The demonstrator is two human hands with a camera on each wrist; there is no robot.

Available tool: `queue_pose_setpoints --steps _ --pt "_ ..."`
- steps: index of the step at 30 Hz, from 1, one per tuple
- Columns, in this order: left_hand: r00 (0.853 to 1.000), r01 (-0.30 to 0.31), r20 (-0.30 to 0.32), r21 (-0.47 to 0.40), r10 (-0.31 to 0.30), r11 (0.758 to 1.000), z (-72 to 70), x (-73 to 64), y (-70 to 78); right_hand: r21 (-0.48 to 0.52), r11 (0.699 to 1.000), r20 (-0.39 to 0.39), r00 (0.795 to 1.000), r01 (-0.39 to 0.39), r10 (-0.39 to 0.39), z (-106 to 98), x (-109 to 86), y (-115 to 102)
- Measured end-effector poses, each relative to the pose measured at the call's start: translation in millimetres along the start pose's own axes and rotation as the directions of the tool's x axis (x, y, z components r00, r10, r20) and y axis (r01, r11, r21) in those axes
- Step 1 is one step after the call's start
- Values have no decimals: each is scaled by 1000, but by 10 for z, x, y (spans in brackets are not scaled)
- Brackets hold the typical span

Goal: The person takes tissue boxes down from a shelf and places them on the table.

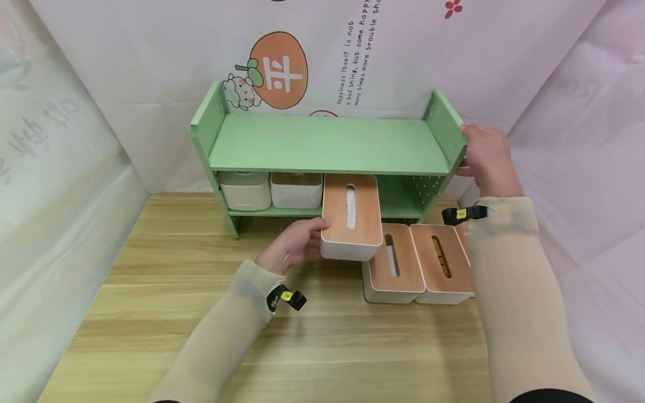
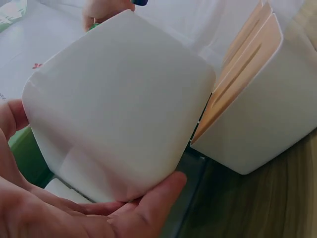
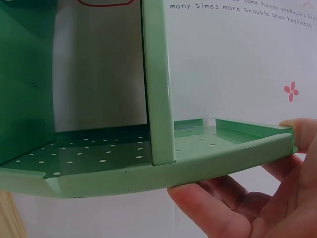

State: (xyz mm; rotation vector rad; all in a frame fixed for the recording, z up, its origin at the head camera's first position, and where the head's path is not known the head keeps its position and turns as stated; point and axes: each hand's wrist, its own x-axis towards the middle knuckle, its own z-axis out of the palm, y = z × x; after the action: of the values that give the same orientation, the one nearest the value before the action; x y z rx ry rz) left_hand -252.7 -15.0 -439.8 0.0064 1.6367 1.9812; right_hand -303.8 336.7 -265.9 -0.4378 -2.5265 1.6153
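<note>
My left hand holds a white tissue box with a wood-look lid, fingers and thumb on its lower left side. White tissue shows in the lid slot. The box's far end is at the lower opening of a green two-tier shelf, and its near end juts out toward me. In the left wrist view the box's white end face fills the middle, with fingers along its edge. My right hand grips the shelf's right side panel; the right wrist view shows its fingers curled at the panel's edge.
Two lidded white boxes, a cream one and a white one, sit on the lower tier at left. Wood-lidded tissue boxes stand side by side on the wooden table, front right, one partly behind my right sleeve. Printed cloth hangs behind.
</note>
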Motion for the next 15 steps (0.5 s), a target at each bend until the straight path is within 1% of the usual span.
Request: queue_pose_setpoints --steps 6,15 --pt "999 -17 46 7 16 1000 -61 -128 -82 -10 1000 -2 1000 3 -3 -3 5 17" --pt "999 -29 34 1 29 1000 -189 -379 -216 1 1000 -8 1000 -1 1 -5 18 3"
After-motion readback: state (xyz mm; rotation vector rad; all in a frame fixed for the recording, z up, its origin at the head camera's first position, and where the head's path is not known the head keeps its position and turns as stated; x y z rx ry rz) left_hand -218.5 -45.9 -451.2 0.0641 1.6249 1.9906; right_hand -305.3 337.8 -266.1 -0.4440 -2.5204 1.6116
